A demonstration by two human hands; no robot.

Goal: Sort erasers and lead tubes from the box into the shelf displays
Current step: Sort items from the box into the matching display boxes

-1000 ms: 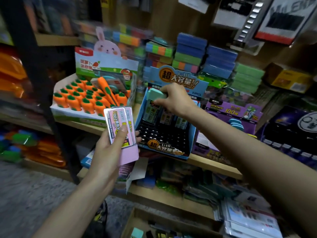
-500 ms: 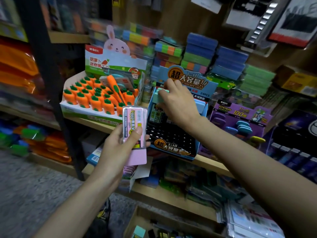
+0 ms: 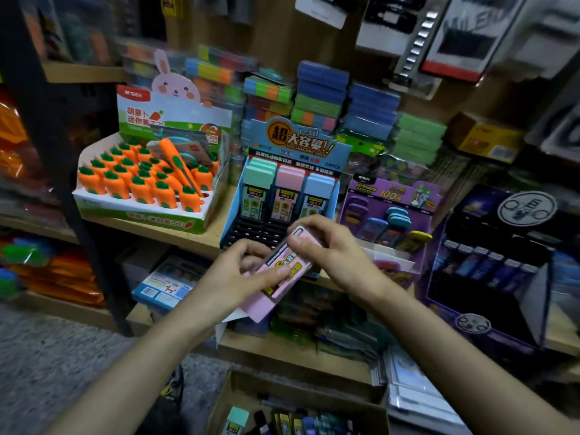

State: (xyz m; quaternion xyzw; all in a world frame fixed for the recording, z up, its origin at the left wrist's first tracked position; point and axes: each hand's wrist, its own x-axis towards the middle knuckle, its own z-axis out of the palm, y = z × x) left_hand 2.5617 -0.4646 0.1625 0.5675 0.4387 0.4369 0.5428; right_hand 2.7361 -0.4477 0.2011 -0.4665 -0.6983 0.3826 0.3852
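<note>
The left hand [image 3: 248, 276] gripped a small stack of pink lead tubes [image 3: 284, 273], fingers curled underneath and the thumb pressed across the top label. The right hand [image 3: 329, 251] pinched the upper end of the topmost tube between thumb and forefinger. The stack hung tilted in the air, just in front of the blue display [image 3: 251, 229] and touching nothing on the shelf [image 3: 201, 238]; blur hid how many tubes it held. The likeliest slip lay in that split grip: if the right hand drew the top tube away while the left thumb pinned it, the smooth cases beneath could slide out and drop past the shelf edge toward the floor or the cardboard box [image 3: 301, 386] below. Loosening the thumb too far would risk the same spill. Beyond the hands, the display's back row stood upright in three colours, green tubes [image 3: 260, 183], pink tubes [image 3: 290, 189] and blue tubes [image 3: 318, 194], with bare black slots in front. A tube pushed in at an angle could miss its slot, lean on that row and tip it, and one set in the wrong column would break the colour order. Just beside stood the carrot display [image 3: 141, 186] and the purple display [image 3: 389, 215]; a wide elbow swing might knock either.
</note>
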